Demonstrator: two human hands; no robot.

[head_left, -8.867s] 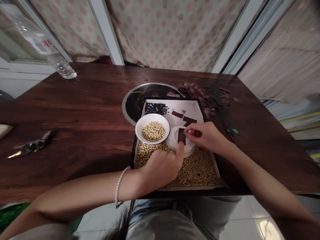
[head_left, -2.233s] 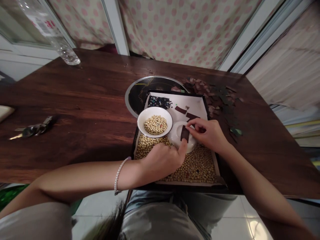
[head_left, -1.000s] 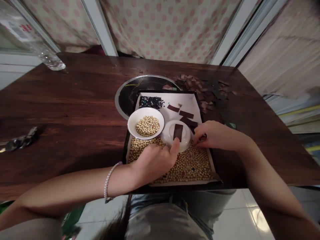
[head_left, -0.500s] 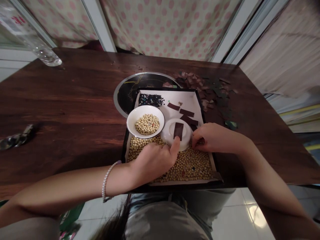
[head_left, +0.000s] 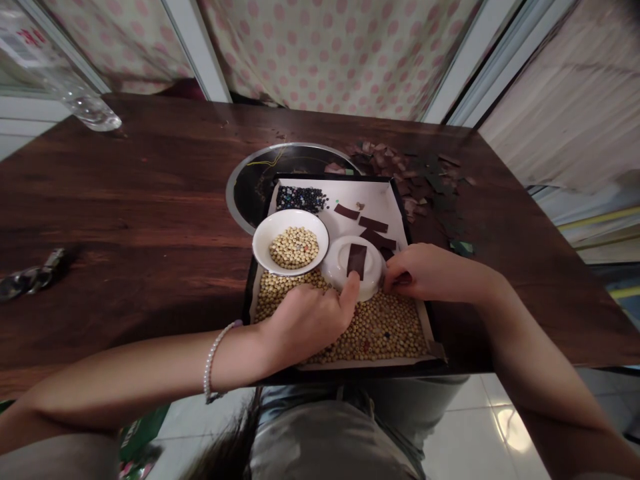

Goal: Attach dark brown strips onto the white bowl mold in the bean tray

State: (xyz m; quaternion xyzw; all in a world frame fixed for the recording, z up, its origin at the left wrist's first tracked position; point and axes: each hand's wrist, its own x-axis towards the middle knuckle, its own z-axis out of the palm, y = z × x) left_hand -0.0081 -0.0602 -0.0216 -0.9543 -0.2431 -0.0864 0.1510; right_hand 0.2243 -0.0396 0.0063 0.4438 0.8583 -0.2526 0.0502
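Note:
A small white bowl [head_left: 330, 257] sits upside down in a shallow dark-edged tray [head_left: 373, 193]. On its base lies a dark brown rectangular strip [head_left: 357, 259]. The index fingertip of my left hand [head_left: 307, 323] presses the strip's near end against the bowl; the other fingers are curled in. Beside the bowl's right edge, my right hand [head_left: 425, 272] is closed, its fingertips bent inward, and what they pinch, if anything, is hidden. Pale yellow beans [head_left: 385, 330] cover the near half of the tray. Left of the upturned bowl, an upright white bowl [head_left: 263, 247] holds more beans.
Small dark beads [head_left: 301, 199] and loose brown strips [head_left: 373, 225] lie in the tray's far part. Brown and green scraps [head_left: 385, 163] are strewn behind it at right. A round dark inset [head_left: 245, 193] is behind the tray. A clear bottle [head_left: 93, 110] stands far left.

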